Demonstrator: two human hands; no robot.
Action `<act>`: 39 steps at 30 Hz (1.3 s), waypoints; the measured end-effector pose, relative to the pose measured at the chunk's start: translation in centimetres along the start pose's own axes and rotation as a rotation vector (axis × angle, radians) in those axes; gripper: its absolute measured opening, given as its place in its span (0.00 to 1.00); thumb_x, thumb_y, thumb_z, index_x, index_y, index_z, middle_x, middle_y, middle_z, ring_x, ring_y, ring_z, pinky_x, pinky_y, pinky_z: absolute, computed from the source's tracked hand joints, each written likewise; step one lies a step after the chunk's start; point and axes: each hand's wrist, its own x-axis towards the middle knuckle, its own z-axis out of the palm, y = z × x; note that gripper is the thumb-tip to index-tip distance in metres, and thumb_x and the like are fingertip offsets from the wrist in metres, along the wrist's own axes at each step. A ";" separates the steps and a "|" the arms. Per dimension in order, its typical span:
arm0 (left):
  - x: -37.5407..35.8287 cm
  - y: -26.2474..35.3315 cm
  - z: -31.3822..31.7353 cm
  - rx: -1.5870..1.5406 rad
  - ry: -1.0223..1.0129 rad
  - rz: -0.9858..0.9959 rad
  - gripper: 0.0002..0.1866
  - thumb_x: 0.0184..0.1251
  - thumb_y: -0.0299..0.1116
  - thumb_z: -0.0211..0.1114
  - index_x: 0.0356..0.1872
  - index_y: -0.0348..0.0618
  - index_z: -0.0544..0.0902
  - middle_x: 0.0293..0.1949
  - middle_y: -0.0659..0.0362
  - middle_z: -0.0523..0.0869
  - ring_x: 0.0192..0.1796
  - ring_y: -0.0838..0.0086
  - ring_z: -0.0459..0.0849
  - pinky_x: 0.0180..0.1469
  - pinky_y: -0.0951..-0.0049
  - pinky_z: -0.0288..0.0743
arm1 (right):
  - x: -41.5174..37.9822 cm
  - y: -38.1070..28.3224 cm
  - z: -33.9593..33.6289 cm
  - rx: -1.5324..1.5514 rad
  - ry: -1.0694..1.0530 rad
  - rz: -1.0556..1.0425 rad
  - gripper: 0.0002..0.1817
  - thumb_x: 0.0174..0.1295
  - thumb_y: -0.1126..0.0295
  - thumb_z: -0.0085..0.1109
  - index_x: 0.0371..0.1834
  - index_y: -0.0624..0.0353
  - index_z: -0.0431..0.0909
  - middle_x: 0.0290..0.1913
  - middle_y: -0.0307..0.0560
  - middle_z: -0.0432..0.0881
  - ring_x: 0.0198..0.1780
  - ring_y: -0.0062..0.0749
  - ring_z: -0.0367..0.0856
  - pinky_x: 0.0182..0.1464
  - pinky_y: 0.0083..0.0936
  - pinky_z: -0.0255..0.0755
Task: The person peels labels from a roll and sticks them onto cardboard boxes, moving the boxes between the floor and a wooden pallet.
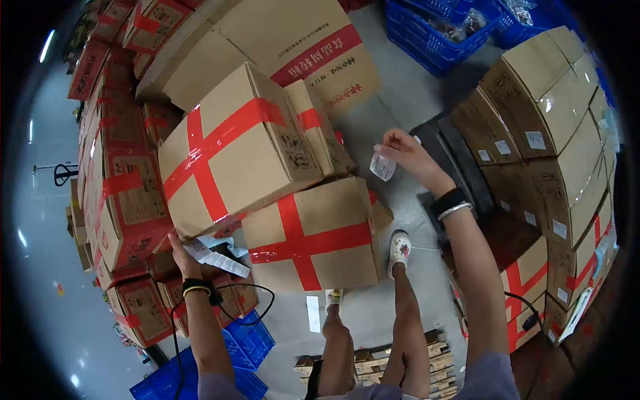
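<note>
Pinched in the fingertips of my right hand [415, 159] is a small printed label [383, 167], held up in the air to the right of the boxes. My left hand [184, 259] is at the lower left corner of a large cardboard box [230, 150] crossed with red tape. A strip of printed labels [220, 260] runs out from that hand, its fingers partly hidden. Beneath the large box is another red-taped carton [313, 243], and a narrower box [313, 127] stands against its right side.
Red-printed cartons [130, 193] are stacked at the left. Brown boxes with white labels [543, 127] rise at the right. Blue crates stand at the top right [433, 40] and bottom left [247, 343]. A wooden pallet [433, 367] and a white paper strip [313, 314] lie on the floor.
</note>
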 end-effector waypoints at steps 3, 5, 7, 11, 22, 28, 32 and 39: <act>1.2 0.4 1.0 0.186 0.081 -0.025 0.31 0.67 0.60 0.53 0.44 0.35 0.80 0.39 0.58 0.83 0.38 0.73 0.80 0.41 0.70 0.73 | 7.7 -0.1 1.0 -0.066 -0.190 -0.153 0.10 0.62 0.70 0.59 0.38 0.55 0.67 0.32 0.34 0.73 0.35 0.15 0.72 0.36 0.18 0.67; 1.9 -0.2 0.2 0.499 0.104 0.076 0.32 0.68 0.60 0.52 0.44 0.34 0.80 0.39 0.58 0.83 0.39 0.74 0.80 0.42 0.70 0.73 | 13.2 -0.8 2.7 -0.081 -0.227 -0.224 0.09 0.62 0.69 0.58 0.38 0.56 0.67 0.32 0.35 0.72 0.34 0.16 0.72 0.36 0.19 0.68; 2.0 0.1 0.0 0.712 0.083 0.142 0.32 0.71 0.57 0.49 0.44 0.29 0.80 0.39 0.56 0.84 0.39 0.74 0.80 0.44 0.72 0.72 | 17.4 -1.8 5.1 -0.084 -0.242 -0.230 0.08 0.63 0.69 0.56 0.39 0.57 0.67 0.32 0.36 0.72 0.34 0.17 0.72 0.37 0.20 0.68; 1.6 0.1 0.0 0.577 0.030 0.112 0.32 0.71 0.57 0.48 0.48 0.29 0.78 0.41 0.56 0.83 0.42 0.74 0.80 0.46 0.73 0.72 | 22.3 -3.8 8.7 -0.126 -0.270 -0.161 0.07 0.62 0.69 0.53 0.38 0.57 0.67 0.32 0.37 0.73 0.35 0.19 0.73 0.37 0.21 0.68; 1.7 -1.2 -0.6 0.283 -0.040 0.020 0.35 0.69 0.59 0.50 0.58 0.33 0.71 0.50 0.57 0.80 0.50 0.73 0.78 0.49 0.73 0.72 | 23.0 0.5 13.0 -0.568 -0.016 -0.405 0.21 0.60 0.66 0.53 0.57 0.57 0.66 0.49 0.56 0.77 0.54 0.51 0.74 0.56 0.38 0.67; 1.2 -2.7 1.6 0.009 0.071 0.001 0.34 0.68 0.61 0.50 0.63 0.43 0.68 0.57 0.59 0.75 0.56 0.72 0.75 0.55 0.71 0.69 | 22.7 3.9 14.2 -0.917 0.306 -0.031 0.21 0.64 0.60 0.49 0.56 0.61 0.69 0.56 0.59 0.73 0.59 0.55 0.70 0.61 0.42 0.63; 0.1 -2.3 2.4 -0.123 -0.017 0.053 0.38 0.65 0.65 0.50 0.66 0.45 0.64 0.60 0.61 0.73 0.59 0.70 0.73 0.56 0.71 0.69 | 25.0 -4.5 18.6 -0.173 0.081 -0.487 0.26 0.68 0.52 0.46 0.59 0.61 0.71 0.56 0.55 0.73 0.59 0.45 0.70 0.62 0.32 0.62; -2.2 -2.0 4.0 -0.409 0.051 -0.185 0.34 0.59 0.60 0.55 0.63 0.53 0.67 0.61 0.59 0.71 0.61 0.62 0.71 0.59 0.56 0.67 | 20.8 -4.8 19.3 -0.273 0.247 -0.584 0.15 0.44 0.66 0.68 0.29 0.54 0.71 0.40 0.48 0.74 0.49 0.48 0.71 0.54 0.40 0.63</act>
